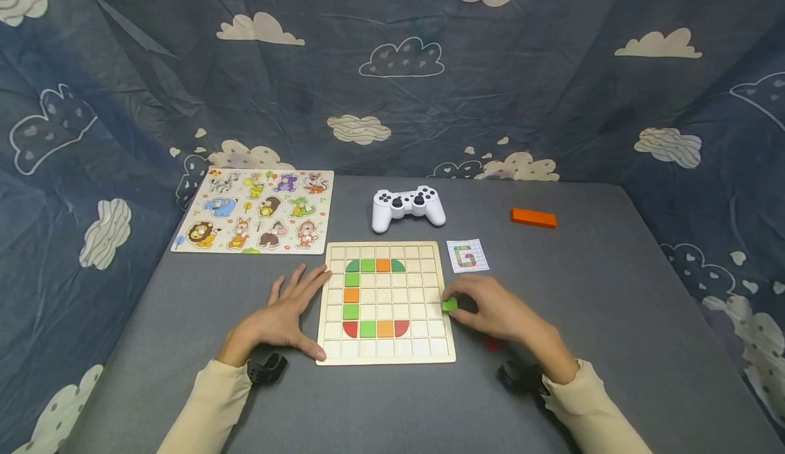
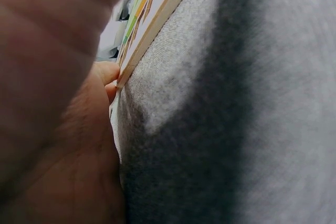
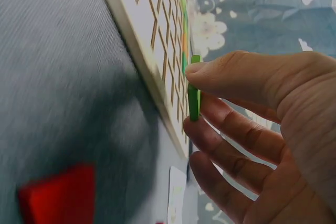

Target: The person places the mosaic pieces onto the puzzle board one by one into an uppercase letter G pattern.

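A wooden grid board (image 1: 426,304) lies on the grey table, with green, orange and red tiles set in a C-like shape. My left hand (image 1: 279,318) rests at the board's left edge, fingers spread, with fingertips at the upper side and thumb near the lower corner. In my right hand (image 1: 493,304), thumb and fingertips pinch a light green tile (image 3: 194,90) just beside the board's right edge. Below that hand lies a red piece (image 3: 60,195), mostly hidden in the head view. A small pattern card (image 1: 468,255) with a G-like figure lies beyond the right hand.
A white game controller (image 1: 408,207) sits behind the board. An animal puzzle board (image 1: 254,212) lies at the back left, and an orange block (image 1: 533,218) at the back right. Cloud-printed cloth (image 1: 405,99) hangs around the table.
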`<state>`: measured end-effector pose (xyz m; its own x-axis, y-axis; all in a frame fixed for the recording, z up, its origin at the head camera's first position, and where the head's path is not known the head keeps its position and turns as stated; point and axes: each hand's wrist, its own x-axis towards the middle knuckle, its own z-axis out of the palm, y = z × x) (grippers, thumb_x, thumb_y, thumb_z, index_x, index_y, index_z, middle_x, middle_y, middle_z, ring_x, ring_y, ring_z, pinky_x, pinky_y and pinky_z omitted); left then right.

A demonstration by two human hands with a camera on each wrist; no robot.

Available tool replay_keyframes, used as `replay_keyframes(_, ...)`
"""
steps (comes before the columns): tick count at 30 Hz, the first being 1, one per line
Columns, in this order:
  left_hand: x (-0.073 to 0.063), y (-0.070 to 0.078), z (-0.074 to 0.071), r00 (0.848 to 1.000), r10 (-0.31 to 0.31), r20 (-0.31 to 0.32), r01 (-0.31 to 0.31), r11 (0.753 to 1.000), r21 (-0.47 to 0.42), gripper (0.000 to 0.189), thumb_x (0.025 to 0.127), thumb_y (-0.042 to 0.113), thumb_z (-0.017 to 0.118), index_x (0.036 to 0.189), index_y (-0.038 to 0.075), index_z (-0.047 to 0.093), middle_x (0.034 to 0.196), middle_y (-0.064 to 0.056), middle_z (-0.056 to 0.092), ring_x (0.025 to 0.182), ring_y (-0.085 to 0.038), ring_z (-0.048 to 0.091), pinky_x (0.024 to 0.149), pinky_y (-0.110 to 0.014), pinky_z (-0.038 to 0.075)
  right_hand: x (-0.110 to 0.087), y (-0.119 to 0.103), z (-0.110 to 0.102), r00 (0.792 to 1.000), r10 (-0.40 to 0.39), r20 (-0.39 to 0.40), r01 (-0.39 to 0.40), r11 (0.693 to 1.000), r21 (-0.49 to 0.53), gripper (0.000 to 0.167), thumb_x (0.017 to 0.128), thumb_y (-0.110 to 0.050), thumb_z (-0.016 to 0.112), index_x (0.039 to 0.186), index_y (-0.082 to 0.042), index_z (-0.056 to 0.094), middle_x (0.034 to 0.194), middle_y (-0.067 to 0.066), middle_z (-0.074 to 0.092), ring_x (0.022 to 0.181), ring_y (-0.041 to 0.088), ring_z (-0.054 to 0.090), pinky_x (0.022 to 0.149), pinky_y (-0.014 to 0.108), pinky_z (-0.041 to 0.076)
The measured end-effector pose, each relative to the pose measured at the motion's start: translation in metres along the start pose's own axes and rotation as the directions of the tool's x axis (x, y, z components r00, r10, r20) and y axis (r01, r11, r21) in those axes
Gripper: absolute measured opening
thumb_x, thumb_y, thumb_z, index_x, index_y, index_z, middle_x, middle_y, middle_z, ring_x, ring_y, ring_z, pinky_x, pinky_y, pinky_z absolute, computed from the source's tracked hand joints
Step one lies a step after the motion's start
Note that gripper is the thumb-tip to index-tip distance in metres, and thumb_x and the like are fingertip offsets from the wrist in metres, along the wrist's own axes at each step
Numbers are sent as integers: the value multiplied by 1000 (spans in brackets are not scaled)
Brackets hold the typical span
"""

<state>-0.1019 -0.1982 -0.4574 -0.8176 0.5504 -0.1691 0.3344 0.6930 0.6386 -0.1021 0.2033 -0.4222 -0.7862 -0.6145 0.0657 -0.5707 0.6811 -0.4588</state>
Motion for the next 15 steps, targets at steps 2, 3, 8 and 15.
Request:
replay_keyframes(2, 0, 0, 0, 1000, 0, -1, 0, 1000, 1, 142, 52, 57, 94, 162, 14, 15, 169, -11, 7, 153, -46, -6, 114, -70, -7, 4, -3, 2, 1000, -12, 9, 12, 1000, 1, 22, 84, -14, 79, 106, -14, 72, 101, -6, 70, 93, 14, 65, 86, 36, 54)
replay_keyframes(3, 0, 0, 0, 1000, 0, 0, 0, 1000, 1, 142, 52, 58, 94, 162, 14, 15, 169, -10, 7, 153, -46, -6, 114, -70, -7, 6, -5, 3, 1000, -21, 12, 21, 1000, 3, 22, 84, -14, 79, 106, -14, 72, 101, -6, 70, 93, 14, 65, 86, 36, 54)
replay_keyframes(8, 0, 0, 0, 1000, -5, -1, 5, 1000, 5, 143, 52, 58, 94, 162, 14, 15, 169, -11, 7, 153, -46, -6, 114, -70, -7, 17, -13, 8, 996, -89, 3, 89, 996, 22, 21, 84, -11, 78, 103, -13, 72, 101, -4, 69, 92, 14, 64, 85, 34, 54)
replay_keyframes(15, 0, 0, 0, 1000, -5, -1, 5, 1000, 11, 143, 52, 58, 94, 162, 14, 15, 169, -10, 7, 153, -46, -5, 114, -70, -7, 31, -25, 16, 992, -125, 30, 124, 992, 37, 18, 86, -12, 75, 104, -12, 72, 102, -3, 69, 92, 14, 63, 84, 33, 53)
